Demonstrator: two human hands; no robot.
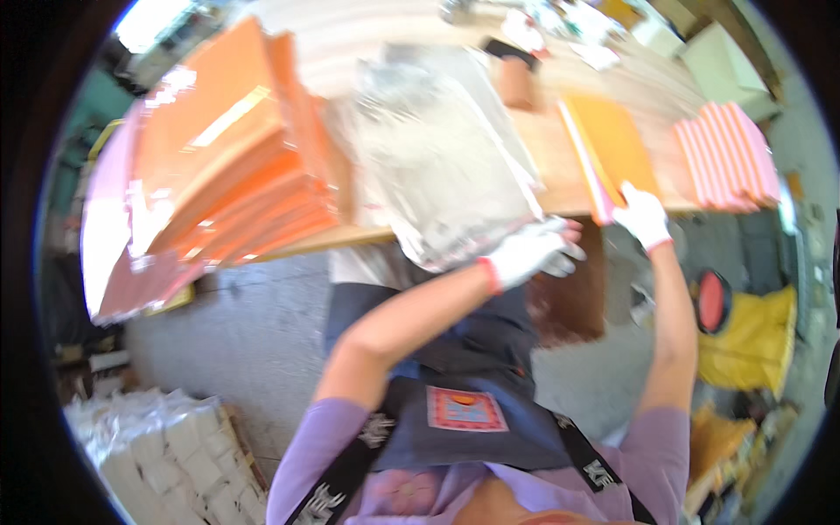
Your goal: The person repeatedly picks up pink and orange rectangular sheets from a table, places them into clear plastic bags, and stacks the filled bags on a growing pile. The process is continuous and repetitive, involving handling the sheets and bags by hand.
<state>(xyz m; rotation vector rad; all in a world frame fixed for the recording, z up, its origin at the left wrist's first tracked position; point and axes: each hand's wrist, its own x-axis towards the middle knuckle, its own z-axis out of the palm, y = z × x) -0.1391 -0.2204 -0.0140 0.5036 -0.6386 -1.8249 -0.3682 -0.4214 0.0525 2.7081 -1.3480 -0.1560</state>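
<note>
Hand Positions at the Bench: Right Hand at the Orange-Topped Stack, Left Hand Unloaded

We observe two hands in white gloves at the near edge of a wooden workbench.

Right hand: we locate the right hand at the near end of an orange-topped stack, with its fingers touching the near corner. We cannot tell whether the fingers pinch the sheets or only rest on them. The stack lies flat on the bench, right of centre, with pink and white layers showing along its left side.

Left hand: we find the left hand released, its fingers extended toward the right and holding nothing that we can see. Some fingertips are bare. The hand is just beside the near right corner of a pile of clear plastic bags; blur prevents us from confirming contact.

Surroundings: left of the bags, we note a tall pile of glossy orange packs, with glossy pink packs beside it at the far left. Right of the orange-topped stack, we identify a row of pink-and-orange bundles. Beyond the bags is a brown block with a black object at its far end. Below the bench, at right, we see a yellow sack.
</note>
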